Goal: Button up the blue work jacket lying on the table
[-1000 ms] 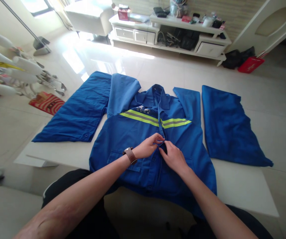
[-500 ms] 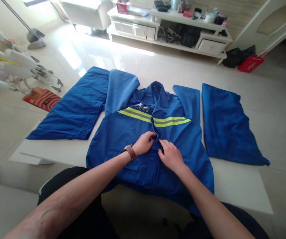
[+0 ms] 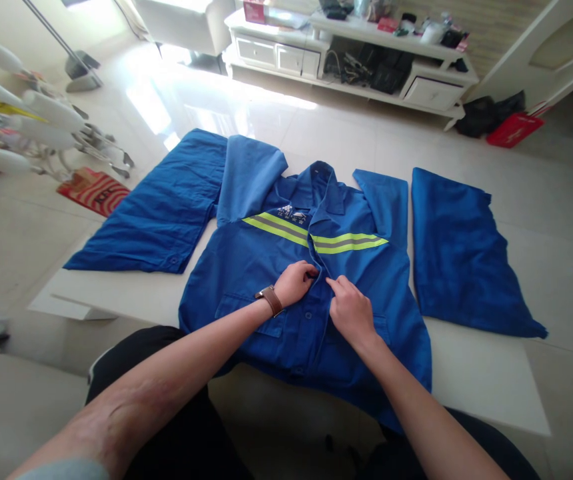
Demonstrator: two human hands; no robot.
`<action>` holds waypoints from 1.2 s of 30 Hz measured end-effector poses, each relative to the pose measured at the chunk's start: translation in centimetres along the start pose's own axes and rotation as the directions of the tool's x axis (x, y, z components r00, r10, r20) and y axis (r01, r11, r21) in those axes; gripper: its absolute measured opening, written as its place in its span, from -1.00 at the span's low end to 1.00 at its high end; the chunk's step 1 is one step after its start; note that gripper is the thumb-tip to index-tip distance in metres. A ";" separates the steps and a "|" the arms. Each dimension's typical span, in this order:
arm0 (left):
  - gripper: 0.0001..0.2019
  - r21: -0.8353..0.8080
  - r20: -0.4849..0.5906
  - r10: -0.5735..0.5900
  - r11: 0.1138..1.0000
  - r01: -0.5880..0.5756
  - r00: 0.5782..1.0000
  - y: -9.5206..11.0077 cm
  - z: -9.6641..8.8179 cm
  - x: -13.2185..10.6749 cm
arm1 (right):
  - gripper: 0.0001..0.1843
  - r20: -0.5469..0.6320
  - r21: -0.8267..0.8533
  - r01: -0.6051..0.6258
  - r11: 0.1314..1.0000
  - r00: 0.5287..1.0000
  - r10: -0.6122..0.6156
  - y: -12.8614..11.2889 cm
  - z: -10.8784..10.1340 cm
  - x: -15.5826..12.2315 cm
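Note:
A blue work jacket (image 3: 366, 273) lies spread front up on the white table (image 3: 491, 367), with yellow-grey reflective stripes across its chest. At the middle front, my left hand (image 3: 295, 281) has its fingers curled round the edge of the button placket. Just to the right of that edge is my right hand (image 3: 350, 303), index finger stretched towards the placket and the other fingers bent; nothing shows in its grasp. Below my hands a button (image 3: 308, 315) is visible on the placket. My left fingertips are partly hidden by the cloth.
Folded blue garments lie on either side of the jacket, one at left (image 3: 161, 200) and one at right (image 3: 456, 253). Across the floor stands a white cabinet (image 3: 296, 63). A red striped paper bag (image 3: 94, 190) is at left, beside a cluttered rack.
My right hand has drawn its fingers in from lying flatter on the cloth, leaving the index finger pointing. My left hand stays at the placket. The whole view has shifted slightly.

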State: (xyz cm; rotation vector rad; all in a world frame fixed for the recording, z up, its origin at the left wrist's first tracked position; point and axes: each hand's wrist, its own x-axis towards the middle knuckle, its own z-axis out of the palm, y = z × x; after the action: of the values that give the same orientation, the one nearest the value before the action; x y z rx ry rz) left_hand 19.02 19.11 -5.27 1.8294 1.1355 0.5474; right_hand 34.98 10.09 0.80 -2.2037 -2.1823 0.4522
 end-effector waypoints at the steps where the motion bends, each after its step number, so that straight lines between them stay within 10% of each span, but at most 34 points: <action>1: -0.72 0.021 -0.001 0.014 1.000 -0.014 1.000 -0.1 0.1 0.0 | -0.45 -0.010 0.007 0.003 1.000 1.000 -0.003 0.0 -0.1 0.0; 36: -0.80 0.081 0.082 -0.054 0.996 0.047 0.995 0.7 -1.4 0.8 | -0.37 0.126 -0.101 0.109 0.989 0.987 -0.096 -0.5 1.8 0.8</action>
State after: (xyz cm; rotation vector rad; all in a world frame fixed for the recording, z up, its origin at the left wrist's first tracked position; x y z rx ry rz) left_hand 18.71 20.31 -4.04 1.8681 1.1578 0.3977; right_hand 34.08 10.53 -1.02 -2.1552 -2.4234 0.4871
